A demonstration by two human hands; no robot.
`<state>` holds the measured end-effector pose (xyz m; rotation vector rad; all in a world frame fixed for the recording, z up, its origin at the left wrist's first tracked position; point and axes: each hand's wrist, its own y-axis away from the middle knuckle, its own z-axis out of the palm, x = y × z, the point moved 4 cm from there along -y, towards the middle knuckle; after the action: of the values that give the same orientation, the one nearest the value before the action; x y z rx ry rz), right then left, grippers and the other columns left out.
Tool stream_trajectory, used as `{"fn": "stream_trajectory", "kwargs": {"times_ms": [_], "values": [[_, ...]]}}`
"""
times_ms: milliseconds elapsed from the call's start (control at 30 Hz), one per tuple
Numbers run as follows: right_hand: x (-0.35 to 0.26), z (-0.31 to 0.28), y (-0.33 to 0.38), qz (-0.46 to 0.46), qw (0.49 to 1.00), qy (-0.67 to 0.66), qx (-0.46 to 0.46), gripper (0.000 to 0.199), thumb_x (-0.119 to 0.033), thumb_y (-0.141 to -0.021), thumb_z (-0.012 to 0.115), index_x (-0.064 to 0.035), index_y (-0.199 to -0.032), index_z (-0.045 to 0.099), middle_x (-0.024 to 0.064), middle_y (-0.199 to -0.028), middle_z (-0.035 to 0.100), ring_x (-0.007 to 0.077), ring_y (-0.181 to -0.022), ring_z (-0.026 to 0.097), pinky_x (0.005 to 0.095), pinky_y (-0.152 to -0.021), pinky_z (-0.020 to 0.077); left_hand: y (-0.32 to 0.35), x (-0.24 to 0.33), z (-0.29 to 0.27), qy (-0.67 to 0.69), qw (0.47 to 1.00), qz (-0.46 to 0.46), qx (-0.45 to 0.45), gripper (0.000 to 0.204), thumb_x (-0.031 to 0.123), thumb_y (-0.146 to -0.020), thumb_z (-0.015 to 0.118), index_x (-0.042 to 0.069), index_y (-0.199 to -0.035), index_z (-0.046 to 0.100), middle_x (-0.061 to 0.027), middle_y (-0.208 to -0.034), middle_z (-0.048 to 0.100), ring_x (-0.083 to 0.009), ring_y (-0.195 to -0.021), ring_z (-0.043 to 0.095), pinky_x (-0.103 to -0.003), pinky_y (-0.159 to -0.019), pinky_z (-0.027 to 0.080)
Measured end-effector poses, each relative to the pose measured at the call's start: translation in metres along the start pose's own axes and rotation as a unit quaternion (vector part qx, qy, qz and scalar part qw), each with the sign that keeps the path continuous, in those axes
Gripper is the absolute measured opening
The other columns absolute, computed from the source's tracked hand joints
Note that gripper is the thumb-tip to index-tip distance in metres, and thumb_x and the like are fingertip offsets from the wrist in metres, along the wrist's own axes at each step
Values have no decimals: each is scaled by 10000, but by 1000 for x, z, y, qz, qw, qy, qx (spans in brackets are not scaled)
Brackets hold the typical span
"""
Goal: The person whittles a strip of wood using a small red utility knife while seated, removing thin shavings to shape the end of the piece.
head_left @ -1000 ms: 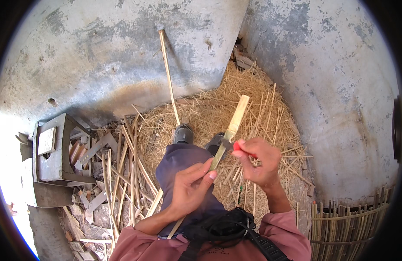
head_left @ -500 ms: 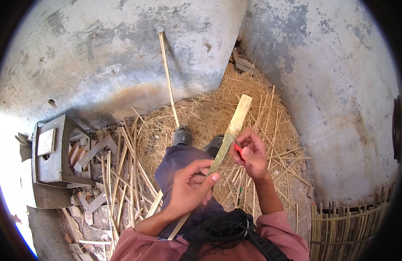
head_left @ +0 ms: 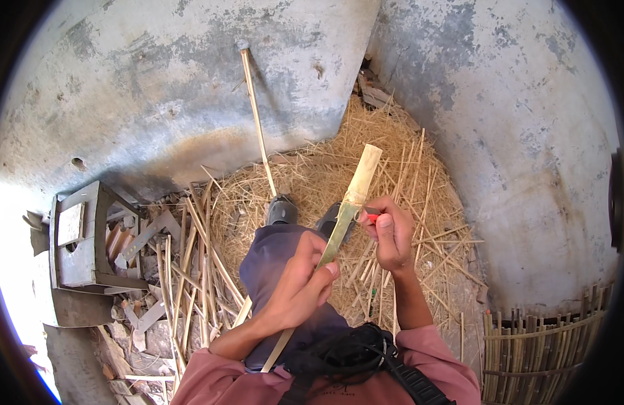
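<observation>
A long bamboo strip (head_left: 361, 177) slants up and away in front of my body, pale and peeled at its far end and green below the node. My left hand (head_left: 300, 282) is closed round its green part, thumb on the near side. Close to the node, my right hand (head_left: 391, 236) is closed on a small red-handled knife (head_left: 372, 218), held against or just beside the strip's right edge. Its blade is mostly hidden by the fingers and cannot be made out clearly. The strip's lower end runs under my left wrist toward my lap.
Bamboo shavings (head_left: 369, 128) cover the floor. Loose bamboo strips (head_left: 207, 243) lie to the left, beside a worn wooden box frame (head_left: 89, 236). One stick (head_left: 256, 115) leans on the wall. A slatted bamboo basket (head_left: 538, 347) stands at lower right. My shoes (head_left: 282, 210) are below.
The far end of the bamboo strip has shifted slightly left. My right hand has turned, so less of the red handle shows. My left hand keeps its hold.
</observation>
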<state>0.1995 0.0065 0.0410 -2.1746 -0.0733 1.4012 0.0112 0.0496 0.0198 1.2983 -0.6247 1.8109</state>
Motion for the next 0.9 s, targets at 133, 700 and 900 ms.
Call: {"fn": "stream_trajectory", "kwargs": {"times_ms": [133,700,900], "values": [[-1,10,-2,-22,998,51,0,345,-262,-1087,451,12,-965,623,84,-730,651,182,-611,641,300,-580,485,-5,10,0,-53,998,-24,4,226,133,-1033,557,18,-1150,401,-43,-727,542,-91,-535,501,-277,-485,384],[0,24,-3,-36,991,126,32,340,-299,-1071,481,-14,-973,640,136,-657,589,298,-540,640,368,-518,473,-48,30,6,-222,960,158,68,369,212,-1017,661,-16,-1290,562,-13,-757,618,-68,-680,536,-271,-608,448],[-1,30,-2,-46,987,138,62,291,-261,-1053,508,-12,-991,645,154,-645,561,333,-524,619,384,-501,453,-47,24,3,-246,959,126,65,354,246,-1061,595,-24,-1288,564,-52,-734,613,-88,-670,548,-293,-611,457]]}}
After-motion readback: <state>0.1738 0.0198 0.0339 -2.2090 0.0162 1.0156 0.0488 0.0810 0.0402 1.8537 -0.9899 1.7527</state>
